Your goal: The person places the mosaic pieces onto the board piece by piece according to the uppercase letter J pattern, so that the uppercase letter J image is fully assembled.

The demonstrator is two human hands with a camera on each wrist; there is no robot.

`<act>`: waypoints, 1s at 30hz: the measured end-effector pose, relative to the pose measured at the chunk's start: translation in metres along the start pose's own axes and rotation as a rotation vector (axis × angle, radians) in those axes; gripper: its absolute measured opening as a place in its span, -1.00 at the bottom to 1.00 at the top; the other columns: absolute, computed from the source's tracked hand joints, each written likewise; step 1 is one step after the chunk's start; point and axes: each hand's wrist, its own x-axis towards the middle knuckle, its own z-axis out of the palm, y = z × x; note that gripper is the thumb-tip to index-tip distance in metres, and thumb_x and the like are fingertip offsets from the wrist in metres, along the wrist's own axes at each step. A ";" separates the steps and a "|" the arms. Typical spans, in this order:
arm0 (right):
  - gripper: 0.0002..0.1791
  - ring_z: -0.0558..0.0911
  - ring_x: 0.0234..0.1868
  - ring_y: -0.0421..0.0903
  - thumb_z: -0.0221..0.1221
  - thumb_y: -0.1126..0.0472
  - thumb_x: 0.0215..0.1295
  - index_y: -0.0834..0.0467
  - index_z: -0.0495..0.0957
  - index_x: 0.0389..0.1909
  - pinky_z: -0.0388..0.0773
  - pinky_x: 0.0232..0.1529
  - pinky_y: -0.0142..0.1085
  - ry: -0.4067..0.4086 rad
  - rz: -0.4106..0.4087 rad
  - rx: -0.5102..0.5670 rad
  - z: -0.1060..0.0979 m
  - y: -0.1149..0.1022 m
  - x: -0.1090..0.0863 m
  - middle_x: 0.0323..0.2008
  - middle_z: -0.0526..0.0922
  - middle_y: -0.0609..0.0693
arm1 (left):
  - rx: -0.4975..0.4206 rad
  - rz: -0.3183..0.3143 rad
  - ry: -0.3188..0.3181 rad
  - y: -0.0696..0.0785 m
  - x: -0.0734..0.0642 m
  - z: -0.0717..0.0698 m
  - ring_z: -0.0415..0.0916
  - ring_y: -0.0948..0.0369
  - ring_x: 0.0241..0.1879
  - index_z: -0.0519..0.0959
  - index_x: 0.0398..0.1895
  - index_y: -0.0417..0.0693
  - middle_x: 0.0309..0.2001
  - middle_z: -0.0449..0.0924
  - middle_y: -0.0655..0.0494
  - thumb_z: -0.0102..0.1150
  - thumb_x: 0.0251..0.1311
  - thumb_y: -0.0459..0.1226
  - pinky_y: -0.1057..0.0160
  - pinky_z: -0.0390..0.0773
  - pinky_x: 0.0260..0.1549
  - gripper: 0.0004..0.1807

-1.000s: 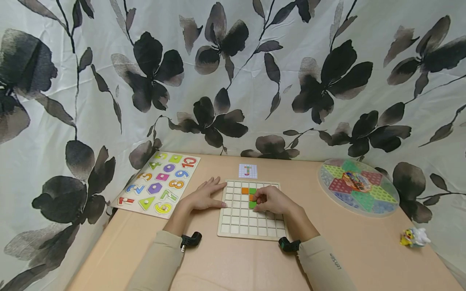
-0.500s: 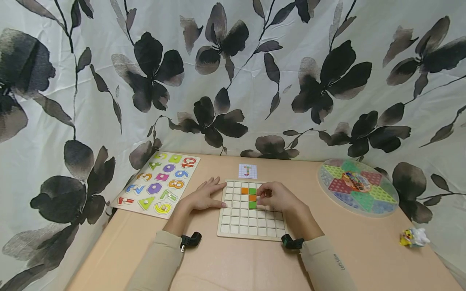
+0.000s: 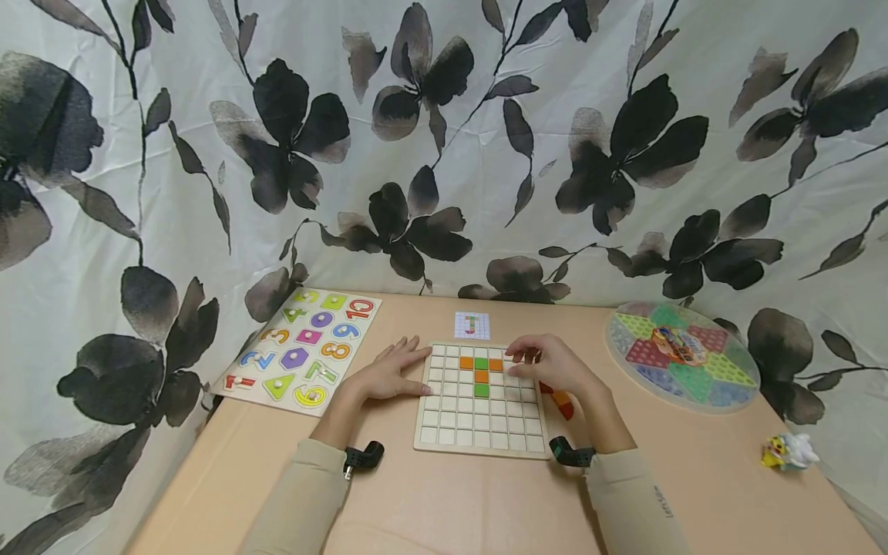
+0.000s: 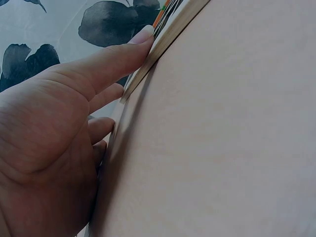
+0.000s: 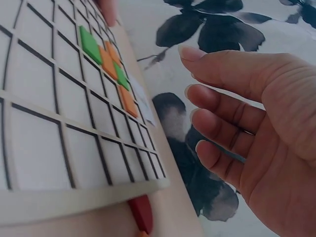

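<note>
A pale grid board (image 3: 451,438) lies flat on the table with green and orange square tiles (image 3: 482,377) in its upper middle cells. They form a row of three with two more below its centre. My left hand (image 3: 390,372) lies with fingers spread at the board's left side; its thumb (image 4: 140,44) touches the edge in the left wrist view. My right hand (image 3: 553,364) hovers over the board's right upper part, fingers loosely bent, holding nothing, as the right wrist view also shows. An orange tile (image 5: 128,101) ends the row nearest this hand.
Red and orange pieces (image 3: 562,402) lie just right of the board, partly behind my right hand. A small pattern card (image 3: 472,325) sits beyond the board. A number puzzle (image 3: 294,358) is at left, a round star-patterned board (image 3: 683,358) and a small toy figure (image 3: 791,452) at right.
My right hand has moved right, off the coloured tiles, and its fingers have loosened. An orange tile now shows at the row's right end. The left hand has stayed put.
</note>
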 end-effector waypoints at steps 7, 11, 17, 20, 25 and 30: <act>-0.73 0.53 -0.13 0.01 0.44 0.14 0.28 0.03 0.73 -0.02 0.54 -0.12 -0.18 0.047 0.083 -0.016 -0.010 0.002 -0.007 -0.21 0.66 -0.04 | -0.007 0.001 0.005 0.001 -0.002 -0.002 -0.36 -0.14 0.69 0.26 0.62 0.11 0.70 -0.14 -0.15 0.39 0.21 0.18 -0.19 -0.32 0.65 -0.03; -0.70 0.52 -0.14 0.03 0.43 0.16 0.29 0.09 0.72 0.02 0.54 -0.16 -0.18 0.057 0.095 -0.009 -0.014 0.006 -0.010 -0.21 0.65 -0.01 | -0.004 -0.004 0.005 0.001 -0.002 -0.002 -0.36 -0.14 0.69 0.26 0.62 0.13 0.70 -0.14 -0.14 0.39 0.20 0.18 -0.19 -0.31 0.65 -0.04; -0.67 0.52 -0.13 0.06 0.43 0.14 0.28 0.11 0.71 0.03 0.56 -0.16 -0.18 0.050 0.110 0.020 -0.019 0.011 -0.014 -0.19 0.65 0.02 | -0.012 -0.003 0.004 0.001 -0.001 -0.002 -0.36 -0.14 0.70 0.26 0.62 0.12 0.70 -0.14 -0.13 0.39 0.21 0.17 -0.18 -0.32 0.65 -0.04; -0.68 0.52 -0.13 0.06 0.42 0.15 0.29 0.12 0.71 0.03 0.58 -0.17 -0.21 0.044 0.120 0.043 -0.020 0.015 -0.016 -0.19 0.65 0.03 | -0.015 0.001 0.002 0.001 -0.001 -0.001 -0.36 -0.14 0.70 0.26 0.62 0.11 0.70 -0.14 -0.14 0.39 0.21 0.16 -0.17 -0.33 0.65 -0.04; -0.71 0.52 -0.15 0.06 0.40 0.20 0.31 0.17 0.71 0.02 0.58 -0.23 -0.27 0.029 0.107 0.059 -0.024 0.026 -0.023 -0.21 0.65 0.04 | -0.019 0.002 0.003 0.002 -0.001 -0.001 -0.36 -0.14 0.70 0.26 0.62 0.11 0.70 -0.15 -0.15 0.39 0.21 0.17 -0.17 -0.33 0.65 -0.04; -0.71 0.52 -0.18 0.05 0.41 0.22 0.30 0.19 0.71 0.00 0.55 -0.24 -0.31 0.016 0.088 0.056 -0.029 0.037 -0.030 -0.22 0.66 0.06 | -0.022 -0.004 0.000 0.000 -0.001 0.000 -0.36 -0.13 0.70 0.26 0.62 0.13 0.70 -0.15 -0.13 0.39 0.20 0.18 -0.16 -0.32 0.66 -0.04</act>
